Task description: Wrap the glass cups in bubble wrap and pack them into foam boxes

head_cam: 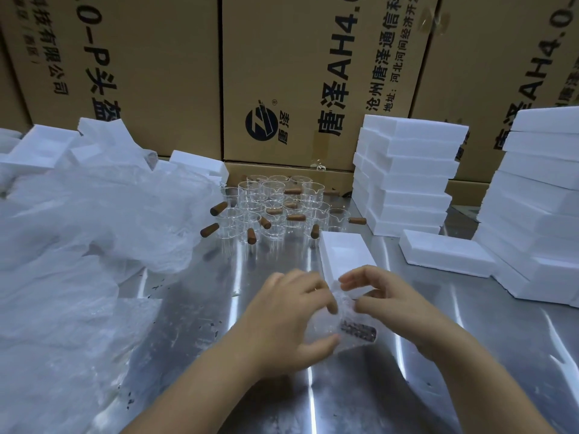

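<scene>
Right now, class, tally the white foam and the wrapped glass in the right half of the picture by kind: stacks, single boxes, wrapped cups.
Foam box stacks: 2
Single foam boxes: 2
Bubble-wrapped cup: 1
Total: 5

Both bare forearms reach in from the near edge of the worktop (407, 386) and angle towards each other, so the hands meet a little right of its middle. The left hand (291, 321) lies palm down, fingers curled over the bubble-wrapped cup (344, 327) and thumb tucked under its near side. The right hand (385, 305) arches over the bundle's far right side, its bent fingers and thumb pinching the wrap, the fingertips almost touching those of the left
</scene>
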